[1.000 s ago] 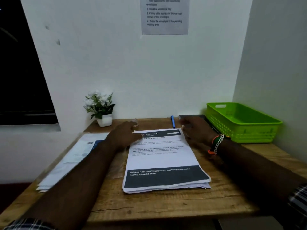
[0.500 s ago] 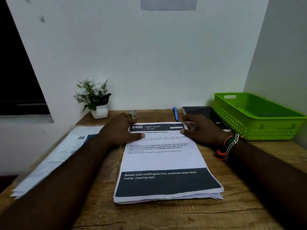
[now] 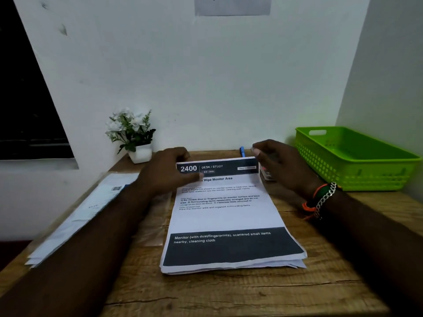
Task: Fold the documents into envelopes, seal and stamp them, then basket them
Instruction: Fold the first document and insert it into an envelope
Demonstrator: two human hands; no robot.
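One head camera, looking forward and down

The single wide-angle view sits close above the wooden desk, facing the white wall. Both forearms enter from the bottom corners; the green basket fills the right edge

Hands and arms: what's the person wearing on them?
Both forearms are bare. The right hand has bracelets at the wrist: a silver chain bracelet beside orange and green bands. The left hand shows no jewellery. No gloves; sleeves aren't visible in this view.

Silver chain bracelet and orange-green bands circle the right wrist.
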